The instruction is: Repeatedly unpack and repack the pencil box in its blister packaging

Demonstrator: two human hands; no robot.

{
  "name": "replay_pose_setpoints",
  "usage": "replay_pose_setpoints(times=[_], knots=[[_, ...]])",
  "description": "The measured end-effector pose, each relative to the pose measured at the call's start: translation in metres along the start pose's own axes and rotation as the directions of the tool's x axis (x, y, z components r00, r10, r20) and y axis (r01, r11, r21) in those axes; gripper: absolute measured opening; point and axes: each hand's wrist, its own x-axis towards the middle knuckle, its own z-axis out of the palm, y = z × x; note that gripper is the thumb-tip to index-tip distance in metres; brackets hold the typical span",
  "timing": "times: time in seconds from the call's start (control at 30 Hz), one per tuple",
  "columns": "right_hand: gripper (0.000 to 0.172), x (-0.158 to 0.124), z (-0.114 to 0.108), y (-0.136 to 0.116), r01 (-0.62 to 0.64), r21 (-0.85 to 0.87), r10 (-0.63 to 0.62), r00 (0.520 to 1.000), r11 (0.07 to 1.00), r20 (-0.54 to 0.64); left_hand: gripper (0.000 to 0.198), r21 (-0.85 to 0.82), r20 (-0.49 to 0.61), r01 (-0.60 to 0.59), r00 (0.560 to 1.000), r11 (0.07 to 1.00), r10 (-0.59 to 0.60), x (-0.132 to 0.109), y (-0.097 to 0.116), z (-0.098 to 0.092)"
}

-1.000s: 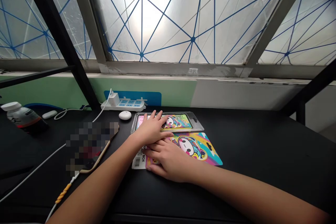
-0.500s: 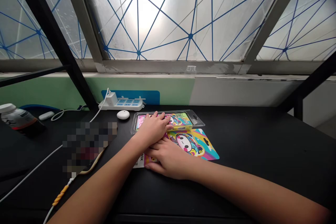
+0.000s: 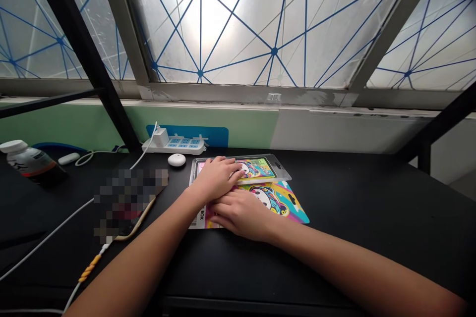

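Note:
A clear plastic blister pack [image 3: 275,171] with a colourful cartoon insert lies flat on the black table [image 3: 353,208]. My left hand [image 3: 217,178] rests on its left half, fingers bent and pressing down on it. Just in front of it lies a bright cartoon backing card [image 3: 288,203] with a barcode strip at its left end. My right hand [image 3: 241,213] lies flat across the card's left part, fingers stretched out toward the left and touching my left hand.
A white power strip [image 3: 174,146] with a charger sits by the wall, a small white oval case [image 3: 176,160] beside it. A bottle [image 3: 28,163] lies at far left. A blurred object with a cable [image 3: 89,272] sits left of my arms. Black frame bars cross the window.
The blister pack has slid closer to the card, now overlapping its far edge. My left fingers have curled more. My right hand stays flat on the card.

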Motion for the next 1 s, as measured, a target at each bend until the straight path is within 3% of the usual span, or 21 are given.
replay_pose_setpoints(times=[0.1, 0.2, 0.3, 0.43, 0.63, 0.77, 0.9, 1.0], knots=[[0.038, -0.001, -0.017, 0.022, -0.028, -0.115, 0.017, 0.995, 0.993, -0.099, 0.038, -0.055, -0.006, -0.003, 1.000, 0.998, 0.003, 0.002, -0.007, 0.000], [0.032, -0.010, -0.039, 0.063, -0.275, -0.179, 0.254, 0.958, 0.945, -0.131, 0.036, -0.093, -0.016, -0.023, 1.000, 0.995, 0.022, 0.002, -0.011, -0.001], [0.034, -0.026, -0.058, 0.106, -0.503, -0.119, 0.505, 0.863, 0.856, -0.022, 0.036, -0.116, -0.039, -0.020, 0.999, 0.993, 0.016, 0.001, -0.010, -0.002], [0.054, -0.038, -0.075, 0.137, -0.578, -0.036, 0.577, 0.804, 0.815, 0.146, 0.037, -0.143, -0.040, -0.004, 0.999, 0.990, -0.002, 0.000, -0.008, -0.003], [0.059, -0.029, -0.081, 0.144, -0.562, -0.040, 0.551, 0.790, 0.826, 0.271, 0.037, -0.302, -0.082, 0.077, 0.991, 0.950, -0.106, 0.004, -0.017, -0.008], [0.055, -0.025, -0.081, 0.143, -0.539, -0.069, 0.540, 0.816, 0.840, 0.206, 0.038, -0.280, -0.121, 0.096, 0.984, 0.955, -0.134, 0.004, -0.029, -0.014], [0.057, -0.029, -0.078, 0.133, -0.506, -0.104, 0.515, 0.851, 0.856, 0.098, 0.037, -0.239, -0.114, 0.056, 0.990, 0.969, -0.085, 0.001, -0.043, -0.020], [0.056, -0.037, -0.072, 0.118, -0.531, -0.108, 0.533, 0.846, 0.841, -0.011, 0.044, -0.262, -0.088, 0.020, 0.995, 0.965, -0.045, -0.002, -0.051, -0.026]])
